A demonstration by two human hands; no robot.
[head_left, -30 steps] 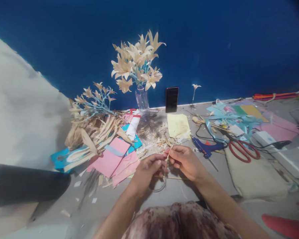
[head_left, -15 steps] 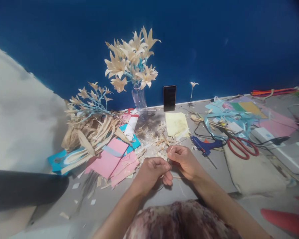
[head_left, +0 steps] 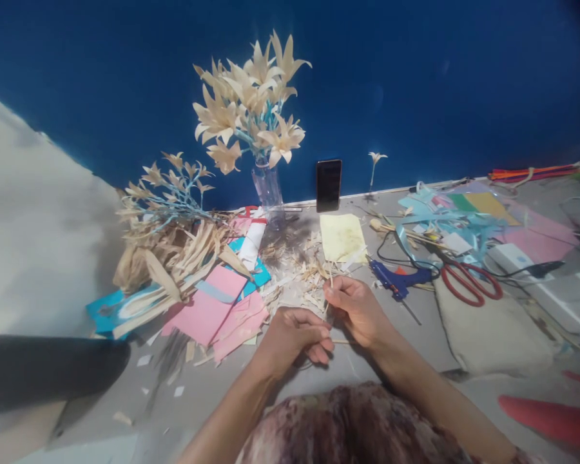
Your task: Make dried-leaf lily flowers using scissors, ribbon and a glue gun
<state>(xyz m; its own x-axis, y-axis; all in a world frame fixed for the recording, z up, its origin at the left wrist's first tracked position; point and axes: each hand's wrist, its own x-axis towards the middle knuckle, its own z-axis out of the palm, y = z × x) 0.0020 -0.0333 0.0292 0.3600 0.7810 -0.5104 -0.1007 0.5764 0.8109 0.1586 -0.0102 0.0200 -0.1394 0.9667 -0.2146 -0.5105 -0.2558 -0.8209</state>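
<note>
Over the front of the grey table, my right hand (head_left: 357,308) pinches a thin pale stem-like strip (head_left: 329,274), which stands up past the fingertips and runs down toward my left hand. My left hand (head_left: 297,334) is just beside and slightly lower, thumb pressed against curled fingers. They appear closed on the lower end of the same thin strand, though that end is mostly hidden. A thin stick (head_left: 342,341) lies on the table behind the hands. Scraps of dried husk (head_left: 309,267) are scattered in front of my fingers.
A vase (head_left: 268,187) of husk flowers stands by the blue wall, near an upright phone (head_left: 328,185). To the right lie a blue glue gun (head_left: 399,280), red-handled scissors (head_left: 471,283) and ribbons. Left are pink paper (head_left: 212,309), husks (head_left: 174,258) and a dark cylinder (head_left: 53,370).
My left hand has slid down and away from the right fingertips, its fingers curling in. The thin loop below the hands is now mostly covered. The view has shifted slightly.
</note>
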